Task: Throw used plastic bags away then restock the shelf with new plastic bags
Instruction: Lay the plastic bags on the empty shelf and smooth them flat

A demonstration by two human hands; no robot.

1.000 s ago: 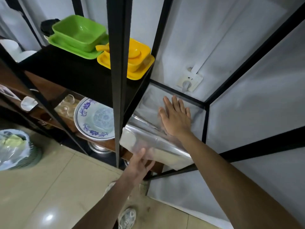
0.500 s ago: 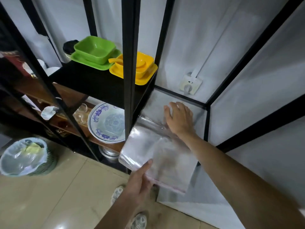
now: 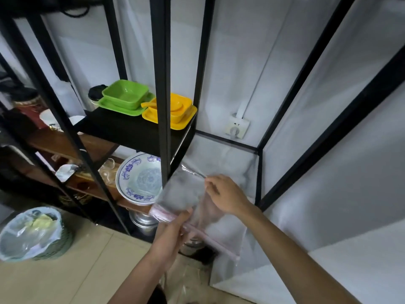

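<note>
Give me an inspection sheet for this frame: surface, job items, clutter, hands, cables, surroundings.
Surface: black metal shelf frame; bare white shelf panel behind the bags.
Job's things: clear zip-lock plastic bags, held off the shelf, pink seal strip toward the person.
Clutter: green bowl on tray, yellow bowl with spoon, blue-patterned plate, metal pots below.
Hands: left hand grips the seal edge; right hand pinches the far edge.
Cables: white conduit runs down to wall socket.
Surroundings: lined waste bin on tiled floor, lower left.
</note>
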